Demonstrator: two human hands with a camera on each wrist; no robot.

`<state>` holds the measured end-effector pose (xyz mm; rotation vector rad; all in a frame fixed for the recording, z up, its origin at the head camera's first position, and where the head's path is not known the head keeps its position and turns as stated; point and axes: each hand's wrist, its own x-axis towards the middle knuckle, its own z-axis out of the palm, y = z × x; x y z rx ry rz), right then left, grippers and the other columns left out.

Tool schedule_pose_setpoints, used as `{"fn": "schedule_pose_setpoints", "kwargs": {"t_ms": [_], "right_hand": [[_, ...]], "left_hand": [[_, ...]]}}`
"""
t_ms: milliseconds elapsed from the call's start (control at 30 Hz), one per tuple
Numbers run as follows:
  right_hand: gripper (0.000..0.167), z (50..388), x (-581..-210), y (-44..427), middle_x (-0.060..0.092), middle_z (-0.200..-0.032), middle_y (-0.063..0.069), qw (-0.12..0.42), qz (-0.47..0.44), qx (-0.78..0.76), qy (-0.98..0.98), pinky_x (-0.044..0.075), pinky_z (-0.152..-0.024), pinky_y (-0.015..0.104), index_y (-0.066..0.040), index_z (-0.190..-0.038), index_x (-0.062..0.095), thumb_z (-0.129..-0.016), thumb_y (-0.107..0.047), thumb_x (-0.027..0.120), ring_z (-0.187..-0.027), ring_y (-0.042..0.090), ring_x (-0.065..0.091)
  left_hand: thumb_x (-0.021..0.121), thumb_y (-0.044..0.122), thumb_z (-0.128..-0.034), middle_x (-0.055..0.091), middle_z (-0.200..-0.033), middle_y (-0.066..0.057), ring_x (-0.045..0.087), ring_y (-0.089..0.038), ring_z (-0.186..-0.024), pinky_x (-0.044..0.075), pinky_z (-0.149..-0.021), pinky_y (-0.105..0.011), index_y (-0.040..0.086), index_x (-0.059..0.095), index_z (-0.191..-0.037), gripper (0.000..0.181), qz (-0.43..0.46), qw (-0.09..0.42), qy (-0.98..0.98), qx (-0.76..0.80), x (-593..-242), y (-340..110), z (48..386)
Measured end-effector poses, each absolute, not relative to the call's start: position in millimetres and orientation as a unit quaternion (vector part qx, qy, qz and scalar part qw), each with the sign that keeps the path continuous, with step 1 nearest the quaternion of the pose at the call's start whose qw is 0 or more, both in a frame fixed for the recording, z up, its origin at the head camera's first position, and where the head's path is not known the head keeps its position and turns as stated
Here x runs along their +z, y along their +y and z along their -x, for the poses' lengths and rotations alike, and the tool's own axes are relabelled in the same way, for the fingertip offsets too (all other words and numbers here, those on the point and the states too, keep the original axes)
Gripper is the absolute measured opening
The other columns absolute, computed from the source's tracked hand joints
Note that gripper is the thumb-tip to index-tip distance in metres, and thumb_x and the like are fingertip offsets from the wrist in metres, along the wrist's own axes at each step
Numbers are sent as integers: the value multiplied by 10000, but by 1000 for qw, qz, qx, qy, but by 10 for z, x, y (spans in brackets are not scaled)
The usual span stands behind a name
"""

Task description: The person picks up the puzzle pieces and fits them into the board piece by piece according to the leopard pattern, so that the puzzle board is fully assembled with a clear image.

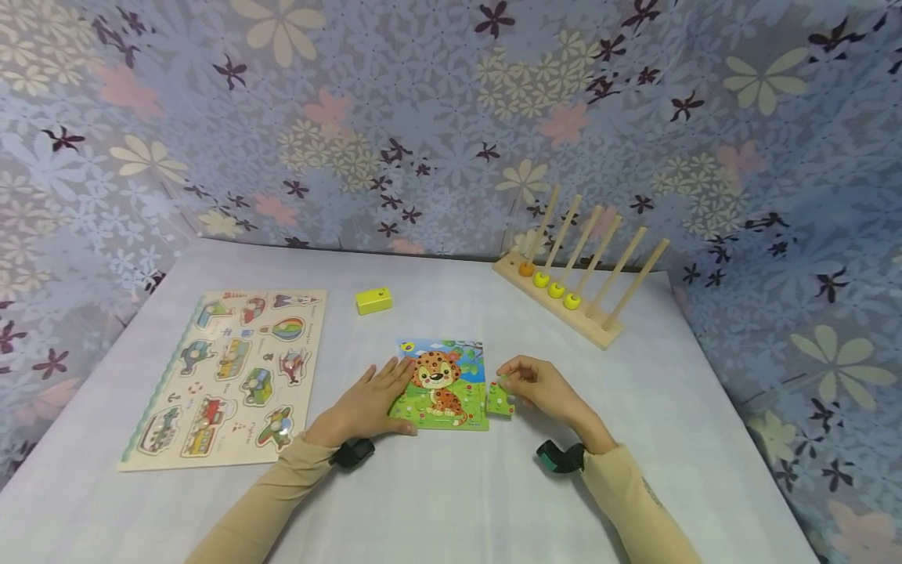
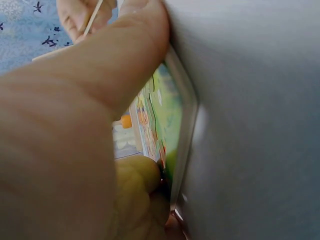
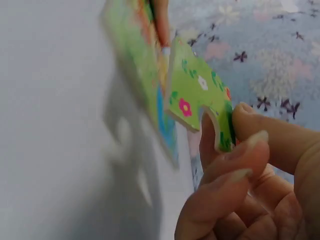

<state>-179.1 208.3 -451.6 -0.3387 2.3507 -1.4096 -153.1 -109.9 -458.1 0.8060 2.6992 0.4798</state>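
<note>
A leopard jigsaw puzzle (image 1: pixel 440 382) lies on the table in the head view, its picture showing a spotted cub on grass under blue sky. My left hand (image 1: pixel 366 401) rests on its left side, fingers stretched out and thumb along the lower left corner. Just off the puzzle's right edge, my right hand (image 1: pixel 539 389) pinches a green puzzle piece (image 1: pixel 499 401) between thumb and fingers. Seen from the right wrist, that piece (image 3: pixel 197 87) has flowers and a rounded notch, and is tilted up. The left wrist view shows the puzzle's edge (image 2: pixel 186 120) close beside the thumb.
A large wooden vehicle peg board (image 1: pixel 229 376) lies to the left. Behind the puzzle sits a small yellow block (image 1: pixel 373 301). At the back right stands a wooden rack (image 1: pixel 557 307) with upright rods and several beads. Floral cloth (image 1: pixel 423 117) hangs behind the table.
</note>
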Motion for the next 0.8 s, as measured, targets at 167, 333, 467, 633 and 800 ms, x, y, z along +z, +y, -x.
{"fn": "schedule_pose_setpoints", "kwargs": {"t_ms": [167, 333, 467, 633, 800], "right_hand": [[247, 1880, -4469, 1793, 640, -840, 41, 198, 150, -525, 814, 480, -555, 233, 25, -1144, 601, -951, -129, 605, -589, 94, 533], [265, 1918, -4433, 1460, 651, -882, 85, 209, 180, -531, 801, 531, -585, 253, 32, -1168, 593, -951, -119, 606, -612, 127, 580], [276, 1917, -4428, 1255, 661, -938, 158, 210, 204, -528, 797, 544, -600, 274, 28, -1180, 596, -954, -129, 606, -638, 141, 592], [261, 1892, -4484, 1093, 661, -972, 143, 212, 217, -518, 800, 497, -590, 233, 0, -1168, 613, -952, -145, 610, -671, 115, 572], [210, 1855, -4587, 993, 656, -951, 146, 212, 219, -529, 792, 509, -566, 219, 6, -1115, 620, -944, -114, 614, -622, 99, 578]], "left_hand": [[664, 520, -850, 145, -1618, -185, 125, -377, -1500, 133, -1206, -584, -14, 166, -1536, 1002, -279, 141, 935, 168, -4593, -1104, 1538], [661, 536, -845, 144, -1622, -165, 123, -364, -1504, 131, -1210, -574, -1, 172, -1538, 1005, -274, 143, 937, 164, -4601, -1098, 1535], [661, 534, -847, 142, -1623, -159, 120, -359, -1505, 132, -1211, -573, 6, 158, -1542, 1008, -274, 147, 936, 167, -4608, -1085, 1526], [665, 523, -849, 147, -1619, -178, 131, -375, -1500, 137, -1205, -585, -14, 156, -1537, 1010, -275, 145, 936, 166, -4595, -1093, 1525], [670, 521, -847, 145, -1621, -170, 131, -373, -1500, 135, -1206, -583, -8, 171, -1537, 1003, -272, 144, 936, 168, -4597, -1100, 1536]]}}
